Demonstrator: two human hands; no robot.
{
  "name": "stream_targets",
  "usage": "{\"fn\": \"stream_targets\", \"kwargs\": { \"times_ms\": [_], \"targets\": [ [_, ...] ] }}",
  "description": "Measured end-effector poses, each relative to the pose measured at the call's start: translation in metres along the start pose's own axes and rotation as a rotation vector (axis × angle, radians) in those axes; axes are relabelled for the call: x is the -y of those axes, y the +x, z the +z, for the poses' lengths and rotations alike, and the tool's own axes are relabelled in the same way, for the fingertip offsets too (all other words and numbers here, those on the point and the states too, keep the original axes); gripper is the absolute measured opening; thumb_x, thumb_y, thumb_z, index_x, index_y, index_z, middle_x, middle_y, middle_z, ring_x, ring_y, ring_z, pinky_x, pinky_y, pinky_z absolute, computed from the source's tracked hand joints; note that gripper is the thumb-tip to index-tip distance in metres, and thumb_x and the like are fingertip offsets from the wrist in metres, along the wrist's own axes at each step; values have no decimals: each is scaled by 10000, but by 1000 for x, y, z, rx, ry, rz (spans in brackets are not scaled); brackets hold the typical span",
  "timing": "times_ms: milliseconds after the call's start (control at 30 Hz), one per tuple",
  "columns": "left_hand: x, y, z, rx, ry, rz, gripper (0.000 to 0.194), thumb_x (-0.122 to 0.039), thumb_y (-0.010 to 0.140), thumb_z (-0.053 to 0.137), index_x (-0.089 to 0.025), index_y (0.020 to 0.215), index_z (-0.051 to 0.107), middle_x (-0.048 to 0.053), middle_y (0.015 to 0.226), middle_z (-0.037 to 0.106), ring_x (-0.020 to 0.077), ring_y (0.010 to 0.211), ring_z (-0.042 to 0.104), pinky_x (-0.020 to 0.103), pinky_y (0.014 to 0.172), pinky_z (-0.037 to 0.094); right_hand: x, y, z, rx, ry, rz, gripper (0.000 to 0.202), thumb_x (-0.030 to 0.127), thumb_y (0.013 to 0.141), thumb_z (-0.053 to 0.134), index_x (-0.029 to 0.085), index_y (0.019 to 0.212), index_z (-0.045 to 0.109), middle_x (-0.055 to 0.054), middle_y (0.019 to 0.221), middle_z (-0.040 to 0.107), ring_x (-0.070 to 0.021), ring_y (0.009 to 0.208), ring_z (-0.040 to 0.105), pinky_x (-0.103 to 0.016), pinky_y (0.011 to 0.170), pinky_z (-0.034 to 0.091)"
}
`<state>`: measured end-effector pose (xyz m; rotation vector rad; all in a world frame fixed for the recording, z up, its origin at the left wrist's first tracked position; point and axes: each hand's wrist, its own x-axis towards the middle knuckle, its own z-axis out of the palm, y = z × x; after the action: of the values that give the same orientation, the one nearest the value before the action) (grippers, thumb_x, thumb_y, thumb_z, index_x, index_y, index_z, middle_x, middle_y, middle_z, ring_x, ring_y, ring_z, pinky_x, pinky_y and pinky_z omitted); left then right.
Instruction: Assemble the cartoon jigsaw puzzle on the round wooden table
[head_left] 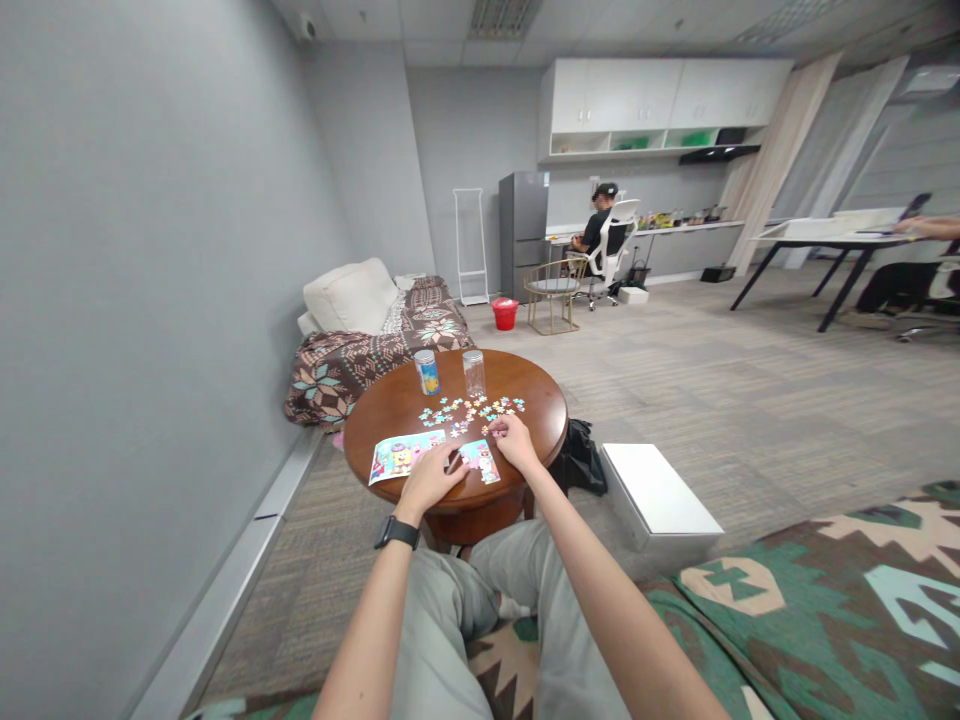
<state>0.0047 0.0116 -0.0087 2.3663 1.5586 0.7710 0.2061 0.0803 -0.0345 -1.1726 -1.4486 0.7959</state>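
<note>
My left hand (433,477) lies on the round brown table (360,430), its fingers apart, between a colourful cartoon picture sheet (401,456) and a joined section of puzzle (481,461). The hand covers the right part of the sheet. My right hand (514,442) is at the upper right of the joined section, its fingertips pinched together; what they hold, if anything, is too small to make out. Beyond both hands, loose puzzle pieces (504,406) are scattered across the table.
A can with a blue label (427,373) and a clear jar (474,374) stand upright behind the loose pieces. To the right of the table are a black bag (581,457) and a white box (660,487). Farther back, a person sits in a white chair.
</note>
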Motion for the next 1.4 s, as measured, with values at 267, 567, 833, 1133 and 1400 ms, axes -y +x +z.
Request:
{"fn": "stream_targets", "kwargs": {
  "times_ms": [267, 567, 833, 1133, 1400],
  "targets": [
    [-2, 1, -1, 16, 17, -15, 366, -394, 867, 600, -234, 1196, 604, 69, 1238, 655, 259, 1139, 601, 401, 1019, 434, 5, -2, -4, 12, 68, 7, 191, 79, 600, 516, 207, 682, 631, -1, 798, 644, -149, 721, 612, -307, 772, 519],
    [0, 0, 1, 5, 4, -6, 367, -400, 875, 593, -228, 1199, 601, 65, 1245, 654, 255, 1142, 600, 396, 1029, 431, 1, -2, -7, 35, 286, 100, 163, 262, 666, 627, 197, 810, 585, -31, 827, 699, -178, 834, 684, -295, 761, 528],
    [-1, -1, -1, 7, 0, -11, 367, -402, 872, 596, -222, 1192, 607, 69, 1234, 657, 256, 1127, 606, 397, 1017, 439, 2, -2, -8, 54, 372, 128, 230, 268, 616, 700, 194, 809, 599, -26, 791, 701, -188, 812, 688, -306, 758, 525],
    [-2, -1, 0, -11, -11, -6, 350, -381, 868, 608, -237, 1187, 618, 64, 1230, 660, 247, 1130, 610, 395, 1024, 442, 3, -2, -8, 48, 404, 130, 233, 262, 601, 707, 192, 802, 612, -42, 831, 703, -200, 879, 683, -314, 807, 512],
    [1, -1, 1, -3, -9, 10, 382, -406, 873, 607, -233, 1214, 605, 64, 1264, 650, 252, 1164, 597, 407, 1046, 430, 3, -3, -8, 48, 399, 137, 254, 296, 596, 738, 186, 793, 620, -45, 813, 704, -197, 820, 678, -298, 729, 518]
  ]
}}
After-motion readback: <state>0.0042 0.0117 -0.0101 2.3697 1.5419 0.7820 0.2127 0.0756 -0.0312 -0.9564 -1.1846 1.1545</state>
